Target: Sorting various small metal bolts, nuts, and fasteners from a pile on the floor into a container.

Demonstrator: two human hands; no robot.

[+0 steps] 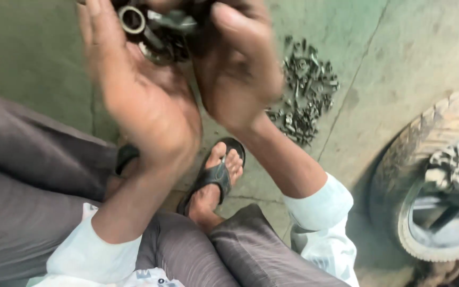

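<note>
Looking down from the head camera, both hands are raised close to the lens at the top of the frame, blurred by motion. The left hand is turned palm up and cupped, its fingers stretched loosely toward the top edge rather than closed. Resting in that cupped palm is a small heap of dark, greasy metal parts, among them 1 short steel ring or bushing whose round opening faces up toward the camera, so its axis runs roughly along the line of sight. The other pieces are too blurred to tell which way they lie.

The right hand sits just beside the left, palm angled toward it, with its thumb bent over the edge of the heap and touching it. Whether this hand pinches any single piece I cannot tell.

Below the hands, a foot in a black sandal rests on the green-grey concrete floor. Grey trouser legs and pale rolled sleeves fill the lower part. A loose pile of small dark bolts and nuts lies on the floor to the right of the hands, well apart from them. A worn tyre on its wheel lies at the right edge, with a patterned cloth on it.
</note>
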